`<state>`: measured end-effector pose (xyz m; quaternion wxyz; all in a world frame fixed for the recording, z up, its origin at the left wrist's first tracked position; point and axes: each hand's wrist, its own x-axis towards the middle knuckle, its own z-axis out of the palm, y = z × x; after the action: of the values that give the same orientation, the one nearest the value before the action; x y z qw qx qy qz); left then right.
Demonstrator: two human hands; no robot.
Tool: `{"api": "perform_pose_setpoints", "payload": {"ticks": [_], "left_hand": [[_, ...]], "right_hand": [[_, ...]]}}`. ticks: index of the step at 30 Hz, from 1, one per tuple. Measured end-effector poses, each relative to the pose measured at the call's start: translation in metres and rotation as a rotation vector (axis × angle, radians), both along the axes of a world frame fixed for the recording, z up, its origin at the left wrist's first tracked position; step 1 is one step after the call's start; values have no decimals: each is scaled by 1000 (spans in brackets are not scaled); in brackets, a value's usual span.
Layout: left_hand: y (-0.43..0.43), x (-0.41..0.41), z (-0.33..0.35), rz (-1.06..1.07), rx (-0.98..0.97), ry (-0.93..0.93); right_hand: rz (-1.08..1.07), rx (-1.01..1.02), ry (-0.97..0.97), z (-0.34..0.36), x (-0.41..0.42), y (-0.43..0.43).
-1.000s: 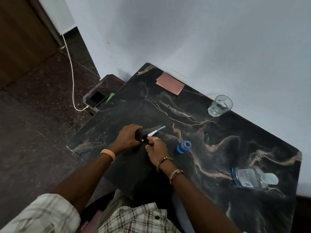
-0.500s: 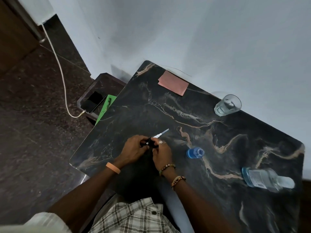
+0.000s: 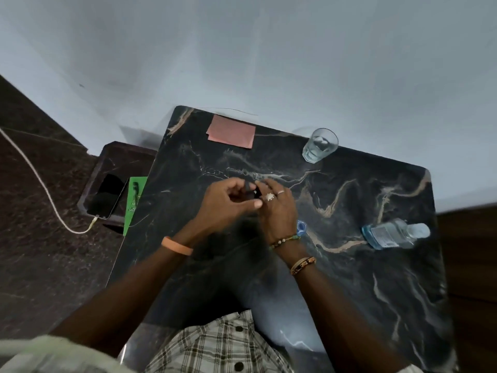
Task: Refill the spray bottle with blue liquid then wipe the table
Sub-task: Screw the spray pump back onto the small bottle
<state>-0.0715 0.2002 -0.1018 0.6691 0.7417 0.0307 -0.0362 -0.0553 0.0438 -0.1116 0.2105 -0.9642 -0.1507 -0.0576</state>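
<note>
Since half a second back our left hand (image 3: 224,203) and right hand (image 3: 278,211) have drawn tighter together round the sprayer (image 3: 254,190), and the white tube that stuck out past our fingers no longer shows; the cap (image 3: 302,226), earlier clear of the hand, now sits half hidden behind our right wrist. We see the dark marble table (image 3: 363,278) with its far edge against the wall (image 3: 269,63) and its left edge overhanging a low stand (image 3: 115,154). Wide bare marble lies between our hands and the far edge, and more across the near right part. Both our hands hover over the middle of the table, fingers curled, left thumb and right fingertips pinching the small black sprayer between them; most of it is hidden, so we cannot tell how it is turned. Well to the right, near the right edge, the bottle (image 3: 390,235) lies on its side, neck pointing right, with blue showing at its base; its white label carries print too small for us to read. A pink cloth (image 3: 231,131) lies flat at the far left corner, just short of the edge. A clear glass (image 3: 320,145) stands upright close to the far edge. On the stand lies a dark phone (image 3: 106,196) with a white cable (image 3: 37,181) plugged in, and beside it a green card (image 3: 135,200) whose white lettering we cannot make out.
</note>
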Motion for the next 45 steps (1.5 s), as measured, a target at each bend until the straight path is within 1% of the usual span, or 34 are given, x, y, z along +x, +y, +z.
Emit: {"api": "perform_pose_setpoints", "payload": {"ticks": [2,5,8,11,14,16,18,25,31,34,38,41,45], "left_hand": [[-16,17,14,-53,-18,-37],[-45,35,36,-107,-27,-62],[-72,50,56,-197,92,-96],[-96,60,73,-277,180,-100],[-117,64,84,-302,182,-59],[-127,65,88,-332,200,-31],[-132,63,89,-360,224,-12],[-134,50,84,-373,221,45],[-127,41,78,-371,241,85],[-126,39,76,-396,222,115],[-125,35,72,-399,233,123],[-125,34,66,-399,231,127],[-125,31,55,-394,273,131]], "right_hand": [[-16,34,-15,14,8,-15],[-97,161,-81,35,15,-39],[-176,274,-96,51,13,-62],[-254,297,-162,61,2,-82],[-355,302,-68,68,-10,-100],[-379,313,-9,72,-18,-109],[-380,367,48,77,-25,-114],[-404,427,98,73,-44,-113],[-405,422,101,58,-48,-105],[-411,419,112,50,-49,-104],[-410,415,87,41,-50,-102],[-423,373,77,38,-50,-100],[-444,305,129,29,-51,-100]]}}
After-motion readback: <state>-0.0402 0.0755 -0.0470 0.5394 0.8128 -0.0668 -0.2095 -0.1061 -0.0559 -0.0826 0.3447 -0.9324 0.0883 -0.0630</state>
